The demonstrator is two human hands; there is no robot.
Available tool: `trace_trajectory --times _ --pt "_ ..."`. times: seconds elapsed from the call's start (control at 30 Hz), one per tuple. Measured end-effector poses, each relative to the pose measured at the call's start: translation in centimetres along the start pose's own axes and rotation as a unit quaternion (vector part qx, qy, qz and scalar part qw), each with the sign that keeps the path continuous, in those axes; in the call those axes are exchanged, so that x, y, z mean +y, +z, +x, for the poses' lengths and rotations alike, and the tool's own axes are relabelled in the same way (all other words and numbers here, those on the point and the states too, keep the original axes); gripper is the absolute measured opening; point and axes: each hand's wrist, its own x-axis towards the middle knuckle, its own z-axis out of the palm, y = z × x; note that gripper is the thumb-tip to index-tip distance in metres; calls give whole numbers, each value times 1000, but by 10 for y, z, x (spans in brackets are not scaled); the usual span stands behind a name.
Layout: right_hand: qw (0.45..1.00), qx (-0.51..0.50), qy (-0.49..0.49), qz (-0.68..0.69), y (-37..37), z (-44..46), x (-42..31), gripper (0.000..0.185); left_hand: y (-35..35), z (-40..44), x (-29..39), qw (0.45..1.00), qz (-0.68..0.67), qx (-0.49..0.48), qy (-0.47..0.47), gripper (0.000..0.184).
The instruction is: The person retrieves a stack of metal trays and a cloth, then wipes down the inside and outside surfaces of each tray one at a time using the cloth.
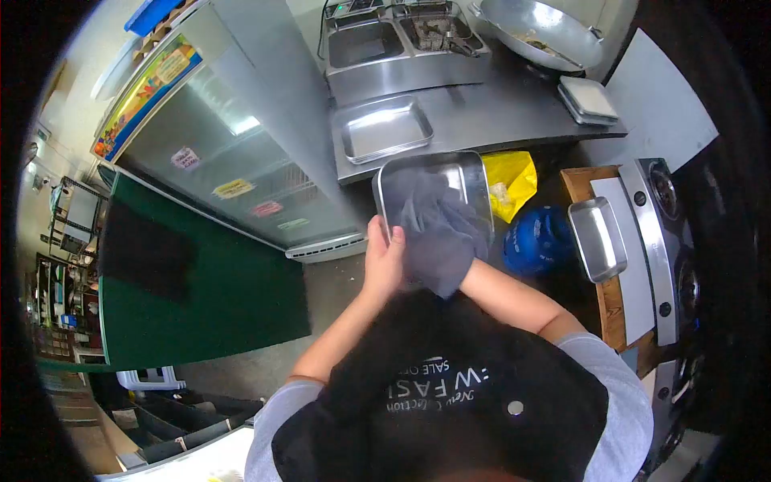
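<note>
A rectangular metal tray [475,169] is held tilted in front of my body, near the steel counter's front edge. My left hand [385,255] grips the tray's lower left side, its thumb raised along the edge. A grey cloth [438,229], partly blurred, lies bunched over the inside of the tray. My right hand is hidden under this cloth; only the bare forearm [510,296] shows, running into it from the lower right.
The steel counter [474,108] bears a shallow metal tray [385,127], a double fryer [405,72] and a wok [546,32]. At right are a yellow bag [514,181], a blue gas cylinder [536,239], another metal tray [598,239] and stoves. A glass-door fridge [233,161] stands left.
</note>
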Motion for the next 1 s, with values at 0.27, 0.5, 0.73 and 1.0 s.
trace_trajectory --times 0.27,0.5,0.73,1.0 --pt "999 -30 18 12 42 22 -15 35 -43 -3 -25 984 -175 -35 -3 41" --pt "995 39 -87 -17 63 33 17 28 -42 -3 -16 987 -157 2 30 39" --pt "949 61 81 -299 -12 62 39 15 -23 -1 -14 972 -234 32 10 43" --pt "980 70 -103 -156 10 23 71 33 17 12 -15 979 -204 2 -11 41"
